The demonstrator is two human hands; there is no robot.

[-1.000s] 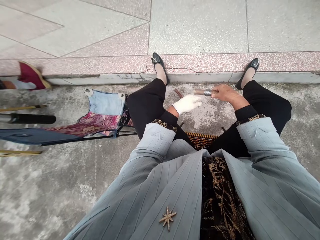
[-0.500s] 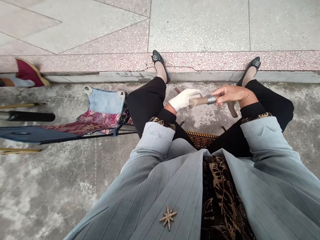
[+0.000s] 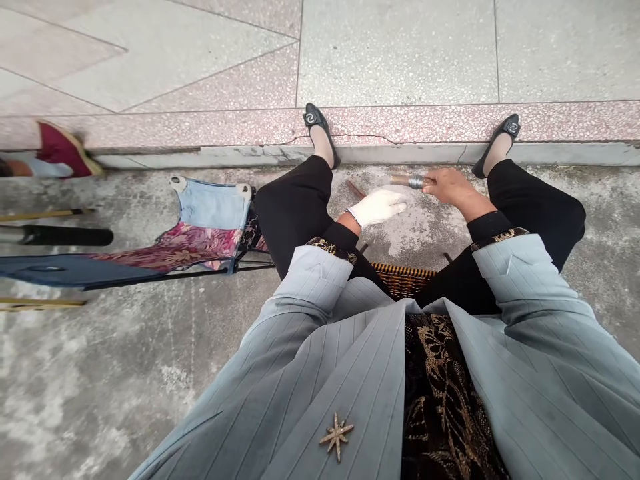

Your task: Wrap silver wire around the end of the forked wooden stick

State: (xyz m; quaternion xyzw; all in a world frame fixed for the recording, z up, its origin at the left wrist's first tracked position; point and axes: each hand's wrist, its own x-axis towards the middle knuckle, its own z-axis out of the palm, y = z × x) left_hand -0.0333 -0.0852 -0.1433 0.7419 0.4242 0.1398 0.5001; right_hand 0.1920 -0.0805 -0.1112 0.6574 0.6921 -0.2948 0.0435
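My right hand (image 3: 453, 187) is closed round a wooden stick (image 3: 399, 181) with silver wire (image 3: 416, 181) bound about it. The stick points left, roughly level, and its far end is smeared by motion. Just below that end is my left hand (image 3: 381, 206), in a white knitted glove. Its fingers reach to the right, slightly apart, with nothing visible between them. A gap separates the glove from the stick. My right palm hides the rest of the stick.
Under me is a woven wicker seat (image 3: 405, 280). A folding chair (image 3: 213, 203) with patched fabric stands at left, beside a black tube-shaped handle (image 3: 69, 235). Another person's red shoe (image 3: 63, 148) rests near the tiled step (image 3: 400, 155). A thin brown rod (image 3: 356, 189) shows beyond my glove.
The stick has risen away from my gloved left hand, which has dropped slightly. My right hand has turned, and the curved wooden piece seen below it before is out of sight.
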